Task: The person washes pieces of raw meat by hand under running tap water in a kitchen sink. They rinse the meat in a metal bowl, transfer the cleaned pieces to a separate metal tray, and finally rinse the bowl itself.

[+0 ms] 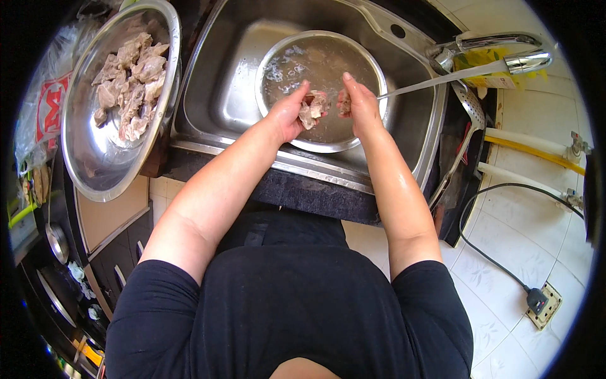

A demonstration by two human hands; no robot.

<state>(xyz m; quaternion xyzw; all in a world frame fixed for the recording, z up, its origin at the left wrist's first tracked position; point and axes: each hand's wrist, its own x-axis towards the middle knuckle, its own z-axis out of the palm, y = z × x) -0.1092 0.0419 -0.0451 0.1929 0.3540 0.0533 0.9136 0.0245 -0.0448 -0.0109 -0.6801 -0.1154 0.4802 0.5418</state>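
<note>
My left hand (289,117) is closed round a pale, wet piece of meat (313,109) above the steel basin (260,76) of cloudy water in the sink. Facing it, my right hand (364,108) has its thumb up and its fingers curled on a smaller brownish bit that looks like meat (344,103). A gap separates the two hands. From the tap (529,60) a stream of water (442,79) runs to the basin's right side, by my right hand. Boiled-looking meat pieces (134,79) lie in a wide steel bowl (79,155) to the left.
The steel sink (221,95) surrounds the basin, with a dark counter edge (303,192) in front. A slotted ladle (468,104) leans at the sink's right. Beyond it are pipes (530,144) and a plugged-in black cord (483,249). Plastic bags (44,120) hang at far left.
</note>
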